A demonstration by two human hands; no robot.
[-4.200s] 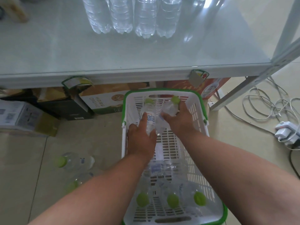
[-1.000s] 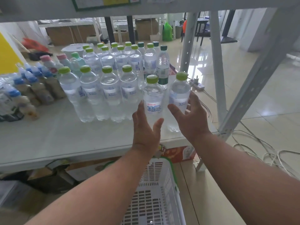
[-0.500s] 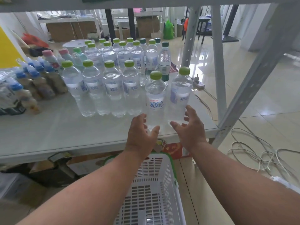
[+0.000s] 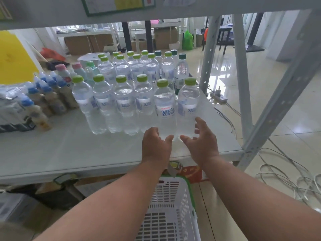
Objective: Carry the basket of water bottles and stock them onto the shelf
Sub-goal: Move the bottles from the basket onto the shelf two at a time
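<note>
- Bare shelf strip runs across the lower-middle of the frame, in front of the bottles.
- Bottles fill the centre in close rows; small bottles crowd the left.
- Posts bound the right edge.
- Upper shelf caps the top.
- Basket stands below the front edge.

The near water bottles are clear with lime-green caps and white-and-blue labels. Far right, one bottle has a dark green cap. The basket is white slotted plastic with a green rim. The shelf is pale grey.
</note>
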